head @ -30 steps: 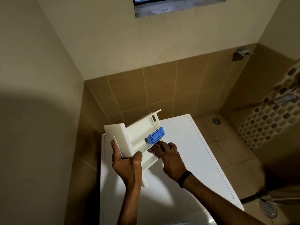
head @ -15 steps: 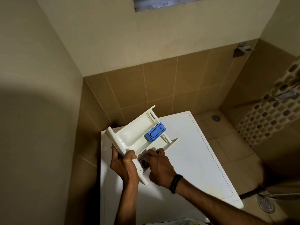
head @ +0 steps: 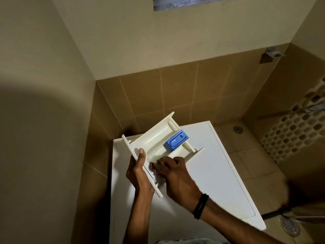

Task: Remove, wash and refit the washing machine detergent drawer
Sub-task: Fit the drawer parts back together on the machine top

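You hold the detergent drawer [head: 156, 143] clear above the washing machine top [head: 207, 175]. Your left hand [head: 139, 171] clamps its front panel; your right hand [head: 173, 173] curls into the near compartment. Judged light, rigid moulded plastic, thin-walled, likely slick when wet. The blue insert [head: 177, 140] looks detachable; support the body.

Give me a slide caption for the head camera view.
Left hand grips detergent drawer above washing machine while right hand reaches inside.
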